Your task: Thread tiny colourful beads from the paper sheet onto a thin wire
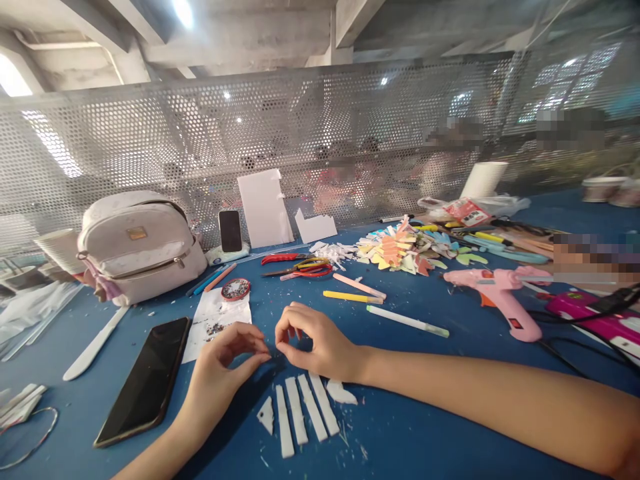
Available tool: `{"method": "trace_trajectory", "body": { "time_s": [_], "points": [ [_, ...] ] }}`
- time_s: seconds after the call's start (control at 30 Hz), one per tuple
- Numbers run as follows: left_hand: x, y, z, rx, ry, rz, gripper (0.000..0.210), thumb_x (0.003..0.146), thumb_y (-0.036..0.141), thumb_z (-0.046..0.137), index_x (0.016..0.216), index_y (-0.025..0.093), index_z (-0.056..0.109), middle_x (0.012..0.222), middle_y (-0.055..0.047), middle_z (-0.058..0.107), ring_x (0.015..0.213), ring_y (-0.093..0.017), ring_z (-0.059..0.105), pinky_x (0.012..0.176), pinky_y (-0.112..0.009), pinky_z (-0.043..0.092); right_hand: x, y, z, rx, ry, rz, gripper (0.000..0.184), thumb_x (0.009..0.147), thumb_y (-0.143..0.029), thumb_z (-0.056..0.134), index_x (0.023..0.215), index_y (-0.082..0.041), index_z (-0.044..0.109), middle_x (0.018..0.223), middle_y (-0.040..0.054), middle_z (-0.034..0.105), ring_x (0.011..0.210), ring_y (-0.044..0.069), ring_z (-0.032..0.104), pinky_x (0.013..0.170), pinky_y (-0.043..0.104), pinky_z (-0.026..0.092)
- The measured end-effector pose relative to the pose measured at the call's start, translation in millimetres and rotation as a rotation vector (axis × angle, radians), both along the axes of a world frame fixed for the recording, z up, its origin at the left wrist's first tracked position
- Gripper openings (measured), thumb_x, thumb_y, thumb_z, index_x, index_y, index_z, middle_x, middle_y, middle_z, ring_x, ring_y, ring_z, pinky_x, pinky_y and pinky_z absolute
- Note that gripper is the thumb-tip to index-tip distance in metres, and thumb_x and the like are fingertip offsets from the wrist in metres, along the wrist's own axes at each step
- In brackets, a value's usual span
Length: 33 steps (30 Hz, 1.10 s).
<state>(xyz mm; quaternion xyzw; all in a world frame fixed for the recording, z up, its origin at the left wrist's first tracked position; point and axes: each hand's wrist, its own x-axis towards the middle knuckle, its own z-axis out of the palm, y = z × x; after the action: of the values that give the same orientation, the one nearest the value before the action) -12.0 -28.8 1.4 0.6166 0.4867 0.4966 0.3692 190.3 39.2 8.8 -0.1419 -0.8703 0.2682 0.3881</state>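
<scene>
White strips (296, 411): four lie side by side on the near part of the desk (425, 447), just below the hands. They look cut and ready. They do not look stuck to each other or to anything else.
Left hand (227, 363): thumb and fingertips come close together over the desk, left of the other hand. I cannot tell if the grip is shut or has a tiny thing in it.
Right hand (320, 340): its fingers curl round toward the thumb, just beyond the strips. I cannot tell if the tips touch or pinch something.
Small white pieces: a pointy one (267, 416) lies left of the strips, and an odd-shaped one (343, 392) lies to the right.
White boards: a big one (265, 210) stands at the far side. A smaller one (317, 229) beside it has a cut, bumpy edge.
Paper pile (395, 247): lots of colored cut bits sit loose, far and right.
Glue gun (505, 293): it lies on the right, with neither of these two hands on it. Joining seems not done yet.
</scene>
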Motion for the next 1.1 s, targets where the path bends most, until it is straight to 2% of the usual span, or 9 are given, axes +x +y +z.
{"method": "trace_trajectory", "body": {
  "time_s": [0.23, 0.4, 0.77, 1.1],
  "points": [
    [0.9, -3.6, 1.5, 0.047, -0.029, 0.034, 0.017, 0.076, 0.015, 0.075, 0.089, 0.022, 0.066, 0.079, 0.002, 0.072, 0.076, -0.015, 0.071, 0.078, -0.025, 0.059, 0.0, -0.7, -2.9, 0.07, 0.082, -0.035, 0.013, 0.082, -0.01, 0.056, 0.079, -0.021, 0.049, 0.075, -0.0008, 0.053, 0.071, 0.015, 0.046, 0.066, 0.027, 0.04],
    [4.2, -6.0, 4.1, 0.064, -0.045, 0.077, 0.017, 0.074, 0.013, 0.075, 0.087, 0.022, 0.067, 0.077, 0.002, 0.072, 0.074, -0.015, 0.071, 0.076, -0.025, 0.06, 0.1, -1.4, -3.7, 0.131, 0.068, -0.028, 0.015, 0.082, -0.011, 0.056, 0.078, -0.021, 0.046, 0.073, -0.0009, 0.053, 0.071, 0.015, 0.048, 0.066, 0.028, 0.041],
    [9.7, -10.5, 5.3, 0.091, -0.059, 0.113, 0.019, 0.071, 0.012, 0.076, 0.084, 0.022, 0.067, 0.074, 0.003, 0.074, 0.071, -0.016, 0.071, 0.071, -0.024, 0.057, -0.9, -2.6, -5.3, 0.164, 0.088, -0.018, 0.014, 0.082, -0.012, 0.055, 0.079, -0.021, 0.046, 0.072, -0.0005, 0.055, 0.07, 0.015, 0.048, 0.064, 0.027, 0.04],
    [9.7, -13.6, 5.6, 0.157, -0.017, 0.13, 0.018, 0.072, 0.013, 0.078, 0.085, 0.021, 0.068, 0.075, 0.0, 0.074, 0.072, -0.02, 0.071, 0.068, -0.028, 0.058, -1.1, -3.8, -3.8, 0.192, 0.095, -0.003, 0.013, 0.083, -0.013, 0.054, 0.079, -0.022, 0.045, 0.073, 0.0, 0.055, 0.069, 0.015, 0.048, 0.063, 0.027, 0.04]
  ]
}}
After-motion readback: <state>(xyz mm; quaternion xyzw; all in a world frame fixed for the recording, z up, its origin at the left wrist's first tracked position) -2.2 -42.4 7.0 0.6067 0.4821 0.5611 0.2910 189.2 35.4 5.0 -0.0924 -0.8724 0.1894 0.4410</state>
